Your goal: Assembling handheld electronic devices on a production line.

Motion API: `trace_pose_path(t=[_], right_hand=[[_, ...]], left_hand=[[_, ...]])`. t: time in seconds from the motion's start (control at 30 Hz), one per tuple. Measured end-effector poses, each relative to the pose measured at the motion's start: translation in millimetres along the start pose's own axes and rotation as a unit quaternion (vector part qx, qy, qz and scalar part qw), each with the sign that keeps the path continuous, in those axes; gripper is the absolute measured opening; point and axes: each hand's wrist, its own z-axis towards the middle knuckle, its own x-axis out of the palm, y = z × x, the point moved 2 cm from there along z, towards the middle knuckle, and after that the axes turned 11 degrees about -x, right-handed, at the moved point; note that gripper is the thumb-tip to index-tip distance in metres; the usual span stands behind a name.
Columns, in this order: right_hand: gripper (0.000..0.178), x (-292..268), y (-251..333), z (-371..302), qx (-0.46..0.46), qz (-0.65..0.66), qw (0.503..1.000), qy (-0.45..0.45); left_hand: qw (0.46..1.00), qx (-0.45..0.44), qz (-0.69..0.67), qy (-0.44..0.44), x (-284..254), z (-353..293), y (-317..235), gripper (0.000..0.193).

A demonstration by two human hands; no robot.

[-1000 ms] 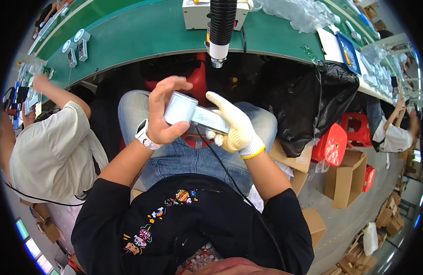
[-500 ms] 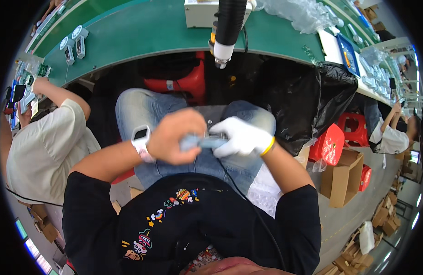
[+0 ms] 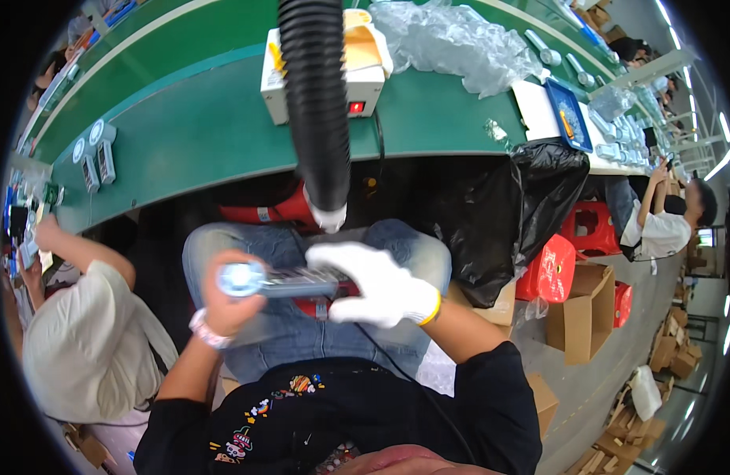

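A grey-blue handheld device with a pale round head lies sideways above my lap. My left hand is closed around it at the round-head end, with the head facing up. My right hand, in a white glove with a yellow cuff, is at the handle's far end. Its fingers and thumb are spread on either side of the handle, with a gap in front of the palm. Both hands are a little blurred, so I cannot tell whether the glove touches the device.
A black ribbed hose hangs in front of me. On the green bench stand a white box with a red switch, plastic bags, two similar devices and a blue tray. A black bag hangs at right. A co-worker sits at left.
The view has shifted, showing more of the bench. My left hand has moved left and turned, exposing the device's round head and long handle. The gloved fingers have spread apart.
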Motion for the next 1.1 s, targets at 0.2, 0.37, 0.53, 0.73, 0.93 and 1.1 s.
trace_pose_path(t=[0.2, 0.37, 0.53, 0.73, 0.93, 1.1], right_hand=[[0.036, -178, -81, 45, -0.048, -0.532, 0.789, -0.304], [0.029, -227, -94, 149, -0.051, -0.668, 0.717, -0.194], [0.025, -231, -89, 155, -0.029, -0.644, 0.756, -0.118], [0.014, -167, -23, 22, -0.040, -0.222, 0.930, -0.290], [0.044, 25, -21, 6, 0.114, 0.170, 0.933, -0.297], [0.054, 65, -29, 16, 0.079, 0.010, 0.962, -0.262]], left_hand=[[0.923, 0.223, 0.029, -0.312, -86, 223, -61, 0.050], [0.768, 0.249, 0.415, -0.420, -128, 435, -53, 0.051], [0.749, 0.351, 0.409, -0.386, -114, 450, -61, 0.065], [0.952, 0.215, -0.074, -0.205, -13, 198, -70, 0.030], [0.865, -0.086, -0.495, 0.008, 124, 67, 0, 0.056], [0.801, -0.096, -0.589, 0.046, 125, 63, 17, 0.059]])
